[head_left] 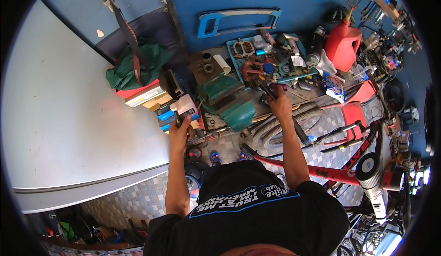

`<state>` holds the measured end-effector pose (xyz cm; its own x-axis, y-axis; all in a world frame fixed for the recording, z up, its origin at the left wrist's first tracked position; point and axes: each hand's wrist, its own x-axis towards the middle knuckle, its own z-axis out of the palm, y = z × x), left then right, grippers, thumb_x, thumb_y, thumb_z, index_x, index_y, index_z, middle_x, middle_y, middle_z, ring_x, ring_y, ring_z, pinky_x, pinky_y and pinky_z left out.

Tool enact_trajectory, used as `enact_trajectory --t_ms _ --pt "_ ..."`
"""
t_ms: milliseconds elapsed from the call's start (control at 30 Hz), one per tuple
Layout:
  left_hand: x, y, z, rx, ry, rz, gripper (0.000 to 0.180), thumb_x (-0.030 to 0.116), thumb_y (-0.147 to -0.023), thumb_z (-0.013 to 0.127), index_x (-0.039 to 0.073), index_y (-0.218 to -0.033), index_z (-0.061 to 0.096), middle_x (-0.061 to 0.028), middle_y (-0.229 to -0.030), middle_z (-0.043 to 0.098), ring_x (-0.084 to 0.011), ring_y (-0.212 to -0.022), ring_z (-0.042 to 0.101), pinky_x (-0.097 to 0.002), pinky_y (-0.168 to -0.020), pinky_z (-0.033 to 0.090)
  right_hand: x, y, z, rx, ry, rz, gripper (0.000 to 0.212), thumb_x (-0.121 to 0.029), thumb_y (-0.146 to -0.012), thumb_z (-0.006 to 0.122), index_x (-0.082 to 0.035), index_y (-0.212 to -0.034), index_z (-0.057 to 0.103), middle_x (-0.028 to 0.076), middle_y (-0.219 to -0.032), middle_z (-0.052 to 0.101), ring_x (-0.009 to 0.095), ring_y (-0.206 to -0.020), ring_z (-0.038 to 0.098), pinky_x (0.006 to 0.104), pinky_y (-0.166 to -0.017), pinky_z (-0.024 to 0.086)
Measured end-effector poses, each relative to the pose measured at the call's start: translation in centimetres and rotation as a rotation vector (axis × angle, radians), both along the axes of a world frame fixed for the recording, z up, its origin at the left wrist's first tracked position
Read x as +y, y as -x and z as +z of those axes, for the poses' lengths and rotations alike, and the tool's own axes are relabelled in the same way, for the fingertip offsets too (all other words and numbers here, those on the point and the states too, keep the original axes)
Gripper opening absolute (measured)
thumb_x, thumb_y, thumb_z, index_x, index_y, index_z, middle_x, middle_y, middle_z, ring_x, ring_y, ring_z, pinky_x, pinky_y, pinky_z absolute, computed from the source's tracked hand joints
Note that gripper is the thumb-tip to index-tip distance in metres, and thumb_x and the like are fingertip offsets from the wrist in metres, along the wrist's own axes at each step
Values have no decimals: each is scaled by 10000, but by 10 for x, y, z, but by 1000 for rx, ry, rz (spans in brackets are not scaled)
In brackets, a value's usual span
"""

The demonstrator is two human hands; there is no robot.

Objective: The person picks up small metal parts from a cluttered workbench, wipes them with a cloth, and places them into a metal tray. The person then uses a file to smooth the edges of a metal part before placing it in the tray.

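Observation:
My left hand (181, 131) is closed, with a short dark rod-like piece (177, 116) sticking up out of the fist. Just beyond it are a white cloth-like item (184, 104) and some blue and yellow boxes (164, 115). My right hand (279, 101), fingers curled, grips a slim dark tool (265, 88) at the near edge of a teal tray (235, 65); its exact kind is unclear. Between my hands stands a green bench vise (237, 112). In the tray lie a bike pedal (242, 49), a red clamp-like part (251, 71) and several small parts.
A blue hacksaw (206, 25) hangs on the wall behind the bench. Right of the tray stands a red jerrycan (340, 48). Coiled tyres (294, 125) and a red bicycle frame (317, 173) are at the right. A large white panel (78, 104) fills the left.

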<state>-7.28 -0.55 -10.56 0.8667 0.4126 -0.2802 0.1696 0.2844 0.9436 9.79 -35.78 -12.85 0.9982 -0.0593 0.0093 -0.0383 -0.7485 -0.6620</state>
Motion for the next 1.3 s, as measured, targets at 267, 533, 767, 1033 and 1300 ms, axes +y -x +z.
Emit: enact_trajectory --t_ms 267,533,767,1033,1300 --pt "16 -144 46 -10 -1101 -88 469 406 -899 803 90 -1244 769 -204 -1077 782 -381 -1040 754 -453 -884 568 15 -8 5 0 109 104 469 -224 -883 806 -163 -1308 616 221 -1158 746 454 -1128 690 548 -929 535" --pt "42 -208 33 58 -1199 -296 589 409 -886 798 31 -1327 702 -255 -1087 770 -375 -1011 744 -448 -853 574 18 2 8 29 74 107 448 -237 -892 800 -166 -1295 617 211 -1165 752 442 -1133 694 544 -928 531" --pt "45 -187 33 -337 555 -250 349 313 -927 692 66 -1172 670 -149 -951 759 -174 -627 565 -284 -488 395 -3 5 -5 63 70 32 520 -268 -886 801 -151 -1354 606 204 -1228 744 444 -1152 692 518 -939 534" --pt "11 -197 47 -106 -1011 -59 504 508 -916 787 14 -994 731 -209 -887 775 -389 -827 760 -481 -711 583 1 1 -7 18 9 59 421 -249 -903 786 -176 -1281 618 222 -1126 763 457 -1099 702 539 -912 535" --pt "-28 -200 62 198 -1386 -337 659 576 -869 805 13 -1185 675 -269 -1036 761 -453 -1057 737 -553 -871 587 1 5 -4 29 20 53 438 -255 -894 805 -158 -1276 614 216 -1120 762 452 -1094 705 536 -896 532"
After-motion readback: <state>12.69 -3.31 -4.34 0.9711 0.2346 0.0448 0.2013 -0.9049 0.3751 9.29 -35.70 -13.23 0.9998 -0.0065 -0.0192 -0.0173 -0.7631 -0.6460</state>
